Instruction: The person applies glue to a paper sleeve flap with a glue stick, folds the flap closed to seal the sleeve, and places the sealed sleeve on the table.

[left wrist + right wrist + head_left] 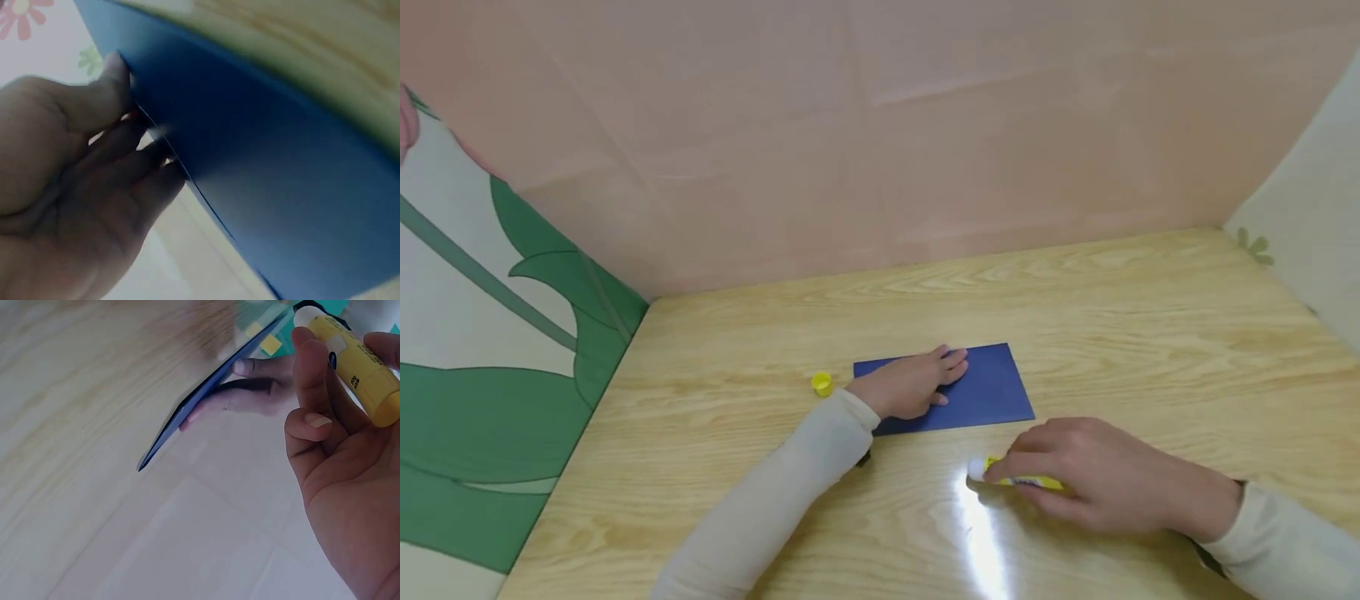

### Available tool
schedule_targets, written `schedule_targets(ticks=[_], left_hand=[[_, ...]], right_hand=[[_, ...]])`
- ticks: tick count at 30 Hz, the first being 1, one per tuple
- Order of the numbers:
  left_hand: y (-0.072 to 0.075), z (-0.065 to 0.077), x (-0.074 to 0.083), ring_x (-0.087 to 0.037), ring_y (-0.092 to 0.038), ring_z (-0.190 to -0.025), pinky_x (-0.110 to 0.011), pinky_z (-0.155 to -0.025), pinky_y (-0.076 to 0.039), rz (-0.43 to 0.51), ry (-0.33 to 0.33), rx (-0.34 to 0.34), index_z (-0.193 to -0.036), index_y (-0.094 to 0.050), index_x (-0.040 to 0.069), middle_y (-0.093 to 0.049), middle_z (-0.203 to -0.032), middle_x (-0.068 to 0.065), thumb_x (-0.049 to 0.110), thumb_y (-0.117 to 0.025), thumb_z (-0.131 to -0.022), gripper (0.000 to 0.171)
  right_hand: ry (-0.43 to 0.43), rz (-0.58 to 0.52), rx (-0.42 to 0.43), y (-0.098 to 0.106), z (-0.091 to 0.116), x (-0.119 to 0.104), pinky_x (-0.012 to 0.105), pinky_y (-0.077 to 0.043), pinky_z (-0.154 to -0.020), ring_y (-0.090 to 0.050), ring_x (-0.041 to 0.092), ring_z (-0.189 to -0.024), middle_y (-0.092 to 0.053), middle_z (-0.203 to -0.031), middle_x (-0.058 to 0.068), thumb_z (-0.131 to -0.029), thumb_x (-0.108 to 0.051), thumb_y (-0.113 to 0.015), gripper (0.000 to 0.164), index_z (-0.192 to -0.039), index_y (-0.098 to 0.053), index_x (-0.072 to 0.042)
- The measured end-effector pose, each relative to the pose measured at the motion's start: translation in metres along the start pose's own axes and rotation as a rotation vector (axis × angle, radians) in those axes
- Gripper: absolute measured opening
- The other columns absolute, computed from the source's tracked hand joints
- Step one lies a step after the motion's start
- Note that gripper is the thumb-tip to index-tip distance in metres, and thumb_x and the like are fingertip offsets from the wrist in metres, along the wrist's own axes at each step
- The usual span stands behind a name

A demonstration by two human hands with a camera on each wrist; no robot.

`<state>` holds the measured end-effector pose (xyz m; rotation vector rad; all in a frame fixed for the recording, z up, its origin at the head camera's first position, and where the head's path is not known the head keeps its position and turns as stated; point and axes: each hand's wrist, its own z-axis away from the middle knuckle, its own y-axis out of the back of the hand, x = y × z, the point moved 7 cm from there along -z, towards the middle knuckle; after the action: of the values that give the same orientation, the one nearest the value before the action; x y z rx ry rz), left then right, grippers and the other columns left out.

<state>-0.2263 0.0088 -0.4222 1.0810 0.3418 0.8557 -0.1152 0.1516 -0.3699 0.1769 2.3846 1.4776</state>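
Note:
A blue sheet of paper lies on the wooden table, and my left hand rests on it with fingers spread. The left wrist view shows the fingertips right at one long edge of the blue paper. Nearer to me and to the right, my right hand grips a yellow glue stick, its uncapped white end pointing left. In the right wrist view the glue stick lies between thumb and fingers. Just left of the paper, the yellow cap sits apart on the table with its hollow side showing.
The wood-grain table meets a pinkish backdrop along its far edge. A green-leaf patterned panel borders the left side, and a pale panel borders the right. Bright glare falls on the table's near part.

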Motion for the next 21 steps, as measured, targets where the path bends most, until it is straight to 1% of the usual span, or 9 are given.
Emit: schedule_targets(ticks=[3,7,11,16,18,21], left_hand=[[-0.005,0.001,-0.002,-0.021,0.007,-0.156,-0.035,-0.125,-0.019,0.052,-0.048,-0.063,-0.160,-0.009,0.018,0.003,-0.169,0.005,0.023,-0.048,-0.105,0.067],[-0.009,0.003,-0.005,-0.019,0.020,-0.154,-0.037,-0.127,-0.006,0.118,-0.092,-0.134,-0.160,0.002,0.018,0.016,-0.167,0.006,0.024,-0.047,-0.105,0.074],[-0.010,0.004,-0.007,-0.020,0.026,-0.152,-0.038,-0.127,0.002,0.122,-0.120,-0.167,-0.160,0.007,0.016,0.022,-0.166,0.004,0.026,-0.045,-0.106,0.075],[-0.011,0.004,-0.006,-0.021,0.027,-0.151,-0.038,-0.127,0.005,0.100,-0.130,-0.169,-0.159,0.009,0.014,0.022,-0.166,0.002,0.026,-0.041,-0.107,0.073],[-0.012,0.004,-0.005,-0.022,0.025,-0.152,-0.038,-0.127,0.004,0.090,-0.127,-0.153,-0.160,0.008,0.014,0.021,-0.167,0.001,0.025,-0.041,-0.107,0.073],[-0.012,0.004,-0.003,-0.024,0.021,-0.153,-0.038,-0.128,0.002,0.045,-0.120,-0.112,-0.160,0.005,0.012,0.017,-0.168,-0.001,0.026,-0.042,-0.107,0.072]], right_hand=[[-0.006,0.001,-0.002,0.000,0.001,0.001,0.026,-0.054,-0.074,-0.065,0.001,-0.093,-0.067,-0.108,-0.020,-0.088,-0.018,-0.073,0.043,-0.126,-0.065,-0.036],[-0.005,0.000,-0.001,0.000,0.000,0.001,0.026,-0.055,-0.075,-0.065,0.001,-0.093,-0.067,-0.109,-0.020,-0.088,-0.018,-0.073,0.043,-0.125,-0.065,-0.036],[0.008,0.001,0.006,0.000,-0.001,0.001,0.026,-0.054,-0.075,-0.065,0.001,-0.094,-0.068,-0.109,-0.020,-0.087,-0.017,-0.073,0.044,-0.126,-0.065,-0.035],[-0.001,0.006,-0.002,0.001,-0.001,0.001,0.026,-0.054,-0.076,-0.065,0.001,-0.094,-0.067,-0.110,-0.020,-0.088,-0.018,-0.073,0.042,-0.125,-0.065,-0.036],[-0.008,0.006,-0.006,0.001,-0.001,0.002,0.026,-0.055,-0.075,-0.065,0.001,-0.094,-0.067,-0.109,-0.020,-0.088,-0.019,-0.073,0.041,-0.124,-0.065,-0.037],[-0.014,0.006,-0.008,0.001,0.000,0.002,0.026,-0.055,-0.075,-0.064,0.000,-0.094,-0.067,-0.109,-0.020,-0.088,-0.019,-0.073,0.041,-0.124,-0.065,-0.037]])
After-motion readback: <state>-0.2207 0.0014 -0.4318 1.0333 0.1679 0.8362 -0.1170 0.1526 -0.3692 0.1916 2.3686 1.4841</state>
